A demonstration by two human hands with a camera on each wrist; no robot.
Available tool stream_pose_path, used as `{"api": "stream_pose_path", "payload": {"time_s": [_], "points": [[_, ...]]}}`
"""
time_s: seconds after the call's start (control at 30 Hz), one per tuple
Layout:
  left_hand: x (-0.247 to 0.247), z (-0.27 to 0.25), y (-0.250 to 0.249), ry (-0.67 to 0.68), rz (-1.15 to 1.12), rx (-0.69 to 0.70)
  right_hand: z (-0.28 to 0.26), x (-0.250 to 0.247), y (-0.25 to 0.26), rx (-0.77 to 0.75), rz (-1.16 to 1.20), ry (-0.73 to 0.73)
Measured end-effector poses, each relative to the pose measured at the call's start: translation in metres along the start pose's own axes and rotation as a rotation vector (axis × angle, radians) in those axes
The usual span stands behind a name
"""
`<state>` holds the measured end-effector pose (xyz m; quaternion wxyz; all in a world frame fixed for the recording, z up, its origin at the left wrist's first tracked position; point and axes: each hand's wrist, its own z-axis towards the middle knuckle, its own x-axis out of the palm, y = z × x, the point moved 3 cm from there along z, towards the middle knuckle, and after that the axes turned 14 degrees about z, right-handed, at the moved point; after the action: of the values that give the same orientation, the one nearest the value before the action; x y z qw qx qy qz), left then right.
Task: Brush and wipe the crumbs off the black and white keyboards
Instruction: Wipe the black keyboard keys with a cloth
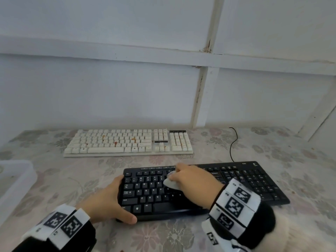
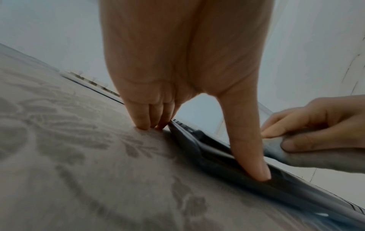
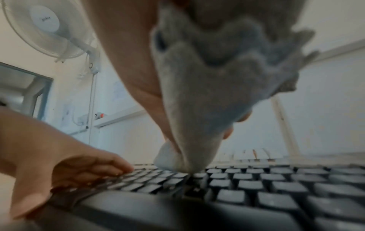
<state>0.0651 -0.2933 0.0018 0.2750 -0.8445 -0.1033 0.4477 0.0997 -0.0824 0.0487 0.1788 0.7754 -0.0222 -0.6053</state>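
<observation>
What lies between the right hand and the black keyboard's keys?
A grey cloth; the right hand grips it against the black keyboard, clearest in the right wrist view.

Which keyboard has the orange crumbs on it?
The white keyboard at the back: orange bits lie on its keys. The black keyboard in front shows none.

My feed shows a pale, white-painted panelled wall (image 1: 109, 84) crossed by chipped white wooden battens (image 1: 201, 95). It rises behind a table draped in a faded floral-print cloth (image 1: 300, 160). A white plastic tray (image 1: 16, 179) sits at the table's left edge, partly out of frame. In the right wrist view I see a white wall-mounted fan (image 3: 47, 28), a grey-framed opening (image 3: 46, 93) below it, and a wall socket with a red switch (image 3: 99, 115). The light is soft and even.
</observation>
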Motion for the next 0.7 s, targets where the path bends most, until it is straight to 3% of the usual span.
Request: {"api": "stream_pose_path", "payload": {"time_s": [0.23, 0.57, 0.63, 0.7], "points": [[-0.001, -0.002, -0.002, -0.012, 0.025, -0.003, -0.011, 0.007, -0.018, 0.073, -0.128, 0.004], [-0.001, -0.005, -0.005, 0.012, 0.001, -0.003, -0.040, -0.015, -0.087, 0.464, -0.196, 0.021], [-0.001, -0.003, -0.003, 0.007, 0.019, -0.004, -0.034, -0.017, -0.086, 0.420, -0.177, -0.020], [-0.001, -0.003, -0.001, 0.002, 0.035, -0.005, -0.026, -0.012, -0.076, 0.284, -0.095, -0.048]]}}
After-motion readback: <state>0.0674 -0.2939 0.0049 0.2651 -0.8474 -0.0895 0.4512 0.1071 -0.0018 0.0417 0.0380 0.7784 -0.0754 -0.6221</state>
